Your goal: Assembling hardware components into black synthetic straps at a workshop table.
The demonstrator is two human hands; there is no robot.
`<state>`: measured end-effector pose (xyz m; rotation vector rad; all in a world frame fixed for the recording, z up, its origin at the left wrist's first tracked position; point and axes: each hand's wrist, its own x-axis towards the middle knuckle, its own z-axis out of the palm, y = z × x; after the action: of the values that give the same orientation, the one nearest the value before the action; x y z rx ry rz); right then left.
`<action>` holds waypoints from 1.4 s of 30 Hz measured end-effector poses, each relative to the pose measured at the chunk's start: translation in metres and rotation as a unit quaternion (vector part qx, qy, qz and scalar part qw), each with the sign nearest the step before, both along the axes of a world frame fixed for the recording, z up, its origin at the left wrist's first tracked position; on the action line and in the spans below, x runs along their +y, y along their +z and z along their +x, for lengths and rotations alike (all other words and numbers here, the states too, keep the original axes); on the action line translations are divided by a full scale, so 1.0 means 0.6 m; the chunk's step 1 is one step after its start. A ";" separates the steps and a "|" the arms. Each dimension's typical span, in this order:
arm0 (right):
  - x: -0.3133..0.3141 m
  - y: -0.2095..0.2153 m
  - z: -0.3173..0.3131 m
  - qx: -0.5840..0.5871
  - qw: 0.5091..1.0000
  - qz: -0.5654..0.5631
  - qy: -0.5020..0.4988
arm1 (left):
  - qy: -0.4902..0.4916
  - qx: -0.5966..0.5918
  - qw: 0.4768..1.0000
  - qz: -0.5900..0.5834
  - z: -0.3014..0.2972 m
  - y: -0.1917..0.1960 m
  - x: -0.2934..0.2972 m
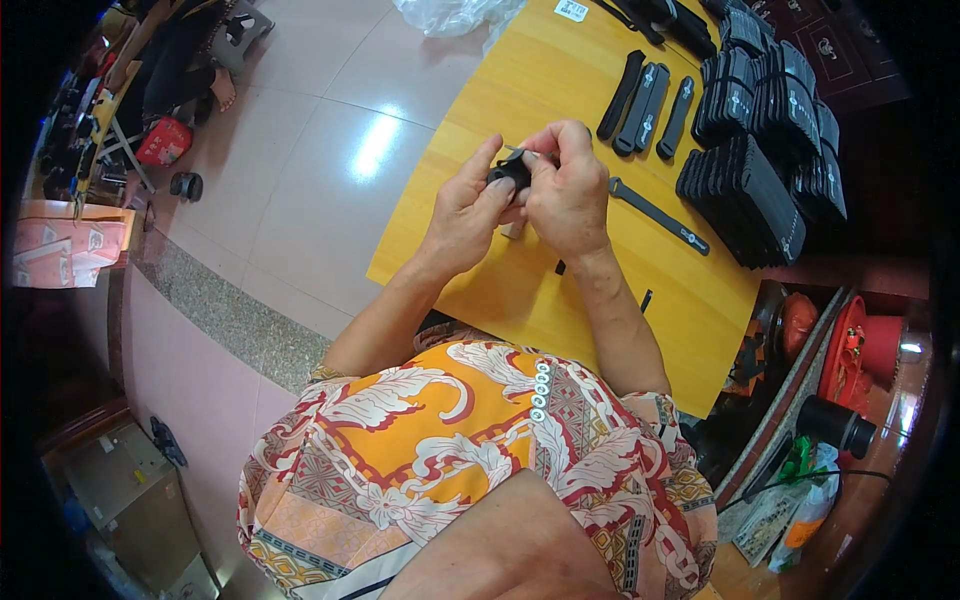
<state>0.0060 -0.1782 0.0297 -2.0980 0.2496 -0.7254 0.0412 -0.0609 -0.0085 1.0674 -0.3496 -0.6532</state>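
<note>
My left hand (463, 212) and my right hand (570, 195) meet above the left part of the yellow table. Between their fingertips they grip a small black piece (510, 172), curled like a strap; the fingers hide much of it. My right thumb and forefinger pinch its upper edge, while the left thumb presses it from below. Just right of my right hand, a single dark strap (660, 215) with a rounded end lies flat. Beyond it, more black straps (642, 108) rest side by side, with another short strap (676, 118) next to them.
Stacks of bundled black straps (740, 200) stand along the right side of the yellow table (480, 300). Black items (685, 28) lie at its far edge. A shelf with a black cylinder (835, 425) is at right. Another person's foot (222, 90) shows far left, near a red bag (165, 142).
</note>
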 end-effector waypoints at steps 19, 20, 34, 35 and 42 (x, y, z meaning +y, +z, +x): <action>-0.052 0.033 -0.038 -0.015 0.990 -0.052 0.128 | -0.007 0.108 0.986 -0.127 -0.016 0.033 0.024; -0.047 0.034 -0.040 -0.016 0.991 -0.052 0.125 | -0.010 0.107 0.986 -0.127 -0.021 0.034 0.024; -0.104 0.043 -0.105 -0.157 0.965 0.100 -0.184 | -0.147 -0.073 0.986 -0.024 -0.065 0.046 0.053; -0.138 0.059 -0.126 -0.201 0.932 0.189 -0.234 | -0.224 0.003 0.973 -0.051 -0.060 0.053 0.062; -0.381 0.085 -0.397 -0.294 0.750 0.013 -0.592 | -0.354 0.142 0.917 -0.119 0.003 0.012 0.121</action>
<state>-0.2323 -0.4065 0.0806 -1.3501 1.2610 -2.0324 0.0431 0.0118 -0.0016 0.5771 -0.5509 -1.3599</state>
